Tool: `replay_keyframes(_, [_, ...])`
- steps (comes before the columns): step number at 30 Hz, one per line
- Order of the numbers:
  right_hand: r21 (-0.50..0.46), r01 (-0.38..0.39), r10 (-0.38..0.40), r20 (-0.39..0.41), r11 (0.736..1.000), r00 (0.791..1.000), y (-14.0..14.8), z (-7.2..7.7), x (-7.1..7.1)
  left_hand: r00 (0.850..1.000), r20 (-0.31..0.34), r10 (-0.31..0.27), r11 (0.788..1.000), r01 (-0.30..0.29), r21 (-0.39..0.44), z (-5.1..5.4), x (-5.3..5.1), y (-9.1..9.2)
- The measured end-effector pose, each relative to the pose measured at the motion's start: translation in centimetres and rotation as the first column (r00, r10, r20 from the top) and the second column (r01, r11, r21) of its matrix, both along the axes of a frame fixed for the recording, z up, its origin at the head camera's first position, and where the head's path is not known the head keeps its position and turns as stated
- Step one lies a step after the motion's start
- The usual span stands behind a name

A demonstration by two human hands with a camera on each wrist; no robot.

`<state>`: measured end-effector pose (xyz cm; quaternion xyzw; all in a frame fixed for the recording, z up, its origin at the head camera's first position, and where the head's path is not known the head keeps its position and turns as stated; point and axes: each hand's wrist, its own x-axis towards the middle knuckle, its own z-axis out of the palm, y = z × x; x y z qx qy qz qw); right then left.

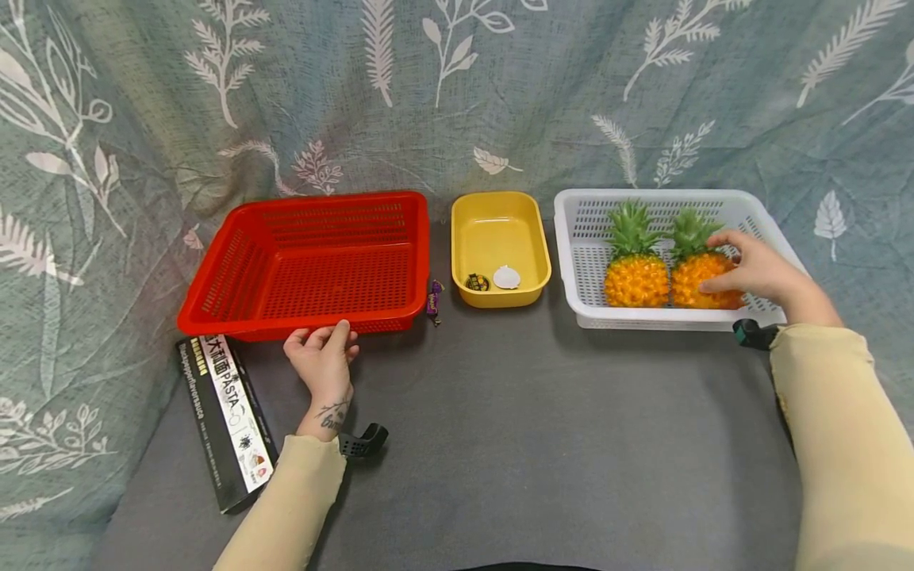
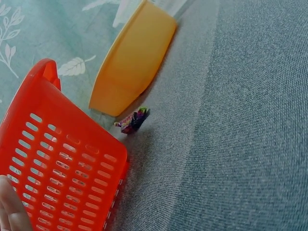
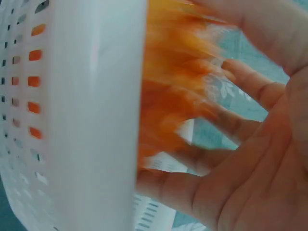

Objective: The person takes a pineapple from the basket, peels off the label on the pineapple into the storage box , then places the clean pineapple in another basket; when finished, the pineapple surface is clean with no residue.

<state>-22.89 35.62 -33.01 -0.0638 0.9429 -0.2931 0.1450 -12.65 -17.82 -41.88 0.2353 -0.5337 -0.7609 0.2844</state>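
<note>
In the head view my left hand (image 1: pixel 324 365) holds the front rim of a red basket (image 1: pixel 300 327), thumb on top. The left wrist view shows fingertips (image 2: pixel 13 207) against the basket's slotted outer wall. My right hand (image 1: pixel 760 274) reaches into a white basket (image 1: pixel 685 319) and grips the right-hand toy pineapple (image 1: pixel 696 281). Its fingers and thumb curl round the orange body, which is blurred in the right wrist view. A second toy pineapple (image 1: pixel 635 281) lies beside it on the left, green leaves toward the back.
Between the baskets stands a yellow tray (image 1: pixel 500 297) with a white round piece (image 1: pixel 506 277) and a dark round badge-like piece (image 1: pixel 477 282). A purple-wrapped candy (image 1: pixel 433 301) lies beside the red basket. A black pasta box (image 1: pixel 224 420) lies at the left. Patterned cloth hangs behind.
</note>
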Motion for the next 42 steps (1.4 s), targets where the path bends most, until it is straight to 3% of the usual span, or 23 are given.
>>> replay_keyframes(4, [0.015,0.036,-0.036,0.012,0.999,0.999,-0.3,0.5,0.0,1.000,0.002,0.002,1.000,-0.002,0.005,0.0,0.0,0.0])
replay_keyframes(7, [0.008,0.072,-0.072,-0.026,0.997,0.997,-0.9,1.1,0.1,1.000,-0.001,0.006,1.000,-0.006,0.009,0.0,0.0,0.0])
replay_keyframes(11, [-0.083,0.121,-0.129,-0.108,0.989,0.986,-2.6,1.9,0.5,1.000,0.000,0.005,1.000,-0.005,0.009,0.1,0.1,-0.1])
replay_keyframes(17, [-0.247,0.172,-0.236,-0.260,0.954,0.936,-7.1,3.3,1.2,1.000,0.016,0.007,1.000,-0.007,0.002,0.3,0.1,-0.3])
replay_keyframes(25, [-0.392,0.069,-0.237,-0.400,0.918,0.886,-12.6,3.2,2.0,1.000,0.008,-0.011,1.000,0.011,0.010,0.2,0.2,-0.3])
replay_keyframes(32, [-0.443,-0.014,-0.178,-0.388,0.896,0.904,-15.7,1.5,2.0,0.999,0.024,-0.027,1.000,0.027,0.010,0.2,0.2,-0.4])
replay_keyframes(35, [-0.458,-0.048,-0.145,-0.378,0.888,0.914,-16.8,0.8,2.0,0.996,0.063,-0.056,0.998,0.057,-0.016,0.3,0.4,-0.5])
replay_keyframes(37, [-0.468,-0.068,-0.126,-0.371,0.881,0.920,-17.4,0.5,2.1,0.985,0.130,-0.116,0.991,0.124,-0.054,0.4,0.7,-0.4])
replay_keyframes(39, [-0.475,-0.087,-0.109,-0.370,0.876,0.923,-17.9,0.2,2.0,0.954,0.223,-0.199,0.963,0.232,-0.137,0.7,1.1,-0.2])
replay_keyframes(40, [-0.478,-0.093,-0.102,-0.366,0.873,0.925,-18.2,0.2,2.0,0.932,0.268,-0.244,0.936,0.298,-0.188,0.9,1.3,-0.1])
replay_keyframes(42, [-0.478,-0.099,-0.092,-0.361,0.873,0.928,-18.7,0.2,1.9,0.883,0.338,-0.326,0.851,0.429,-0.301,1.5,1.5,0.3])
